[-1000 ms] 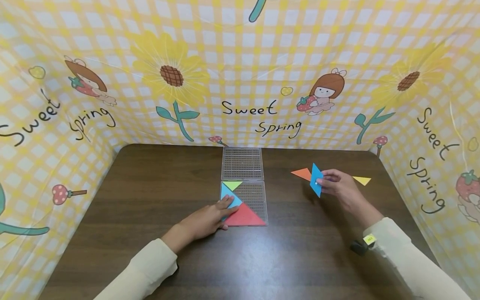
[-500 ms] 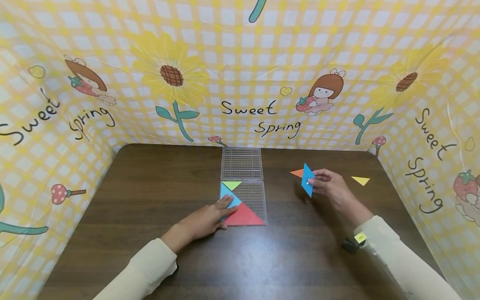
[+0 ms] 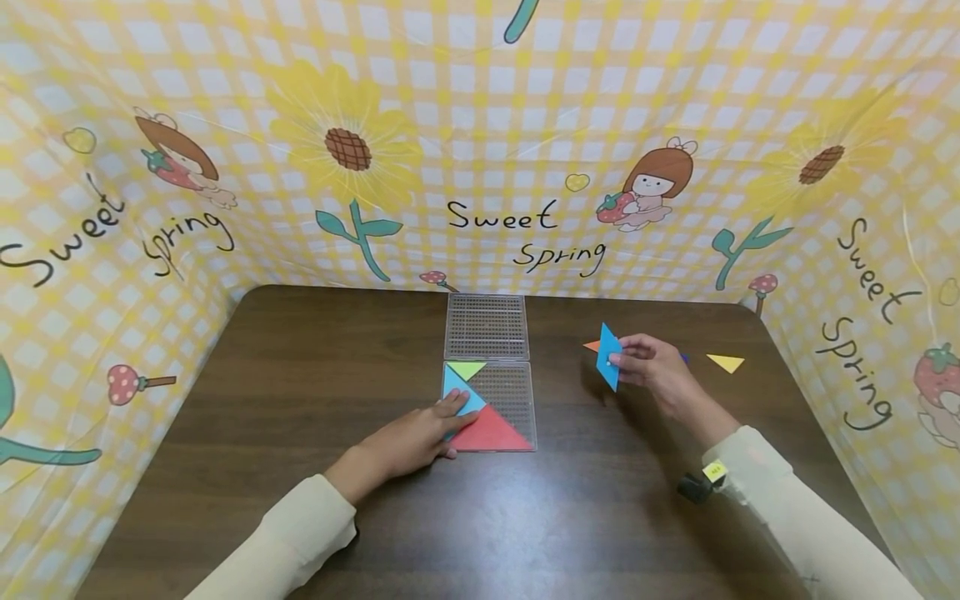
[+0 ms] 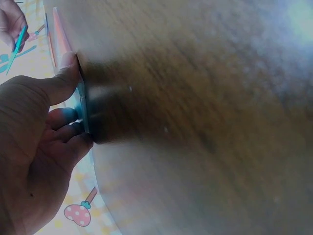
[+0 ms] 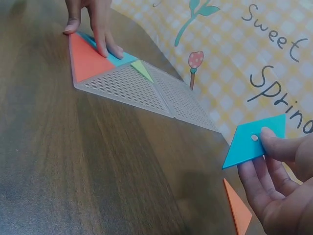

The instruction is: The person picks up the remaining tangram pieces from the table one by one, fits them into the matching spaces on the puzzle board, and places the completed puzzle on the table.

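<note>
My right hand (image 3: 656,371) pinches a blue tangram parallelogram (image 3: 608,358) between thumb and fingers, upright above the table's right side. A white dot shows on it in the right wrist view. My left hand (image 3: 420,433) rests straight fingers on the light blue tangram piece (image 3: 453,382) inside an opened clear case (image 3: 516,392); its thumb touches the near edge. A red triangle (image 3: 495,432) fills the case's near part, and a small green triangle (image 3: 467,370) lies at its far left corner. The orange triangle (image 5: 237,208) lies below the right hand, partly hidden in the head view.
A yellow triangle (image 3: 726,362) lies right of the right hand. A bit of dark blue (image 3: 684,358) peeks out behind that hand. The case's other half (image 3: 486,327), with a dotted grid, reaches the checked cloth wall (image 3: 405,250) at the table's back.
My right hand has moved left with the blue parallelogram, now covering more of the orange triangle, and the yellow triangle is fully uncovered. The left hand stays on the case.
</note>
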### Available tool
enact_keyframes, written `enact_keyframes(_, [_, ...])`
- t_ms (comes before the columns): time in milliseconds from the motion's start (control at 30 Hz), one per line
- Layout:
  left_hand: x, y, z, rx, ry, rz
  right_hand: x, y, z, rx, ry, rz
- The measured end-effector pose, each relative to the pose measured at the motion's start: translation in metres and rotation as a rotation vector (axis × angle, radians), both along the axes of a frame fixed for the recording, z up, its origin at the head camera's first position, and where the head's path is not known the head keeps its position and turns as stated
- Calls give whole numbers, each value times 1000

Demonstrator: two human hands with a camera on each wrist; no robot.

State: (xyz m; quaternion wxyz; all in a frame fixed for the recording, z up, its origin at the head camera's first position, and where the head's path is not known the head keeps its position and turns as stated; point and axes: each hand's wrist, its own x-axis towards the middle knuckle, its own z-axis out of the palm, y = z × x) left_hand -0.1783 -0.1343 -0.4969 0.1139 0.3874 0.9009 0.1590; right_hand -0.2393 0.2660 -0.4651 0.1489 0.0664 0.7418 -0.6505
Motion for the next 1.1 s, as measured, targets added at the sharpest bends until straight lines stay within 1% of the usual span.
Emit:
enact_keyframes(300, [0,1,3,-4,-3,-6,-3,-10,0,-12,22,57])
enact_keyframes(567, [-1,1,0,3,4,-7,-6,-20,0,-33,41,92])
enact_keyframes(767, [-1,1,-1,-11,20,-18,-8,-30,-1,-61,29,108])
enact_keyframes(900, [-1,1,-1,-16,11,-12,-8,-39,-3,-87,22,121])
enact_keyframes(1100, [-1,1,0,-20,-1,-4,-6,-52,0,-114,38,139])
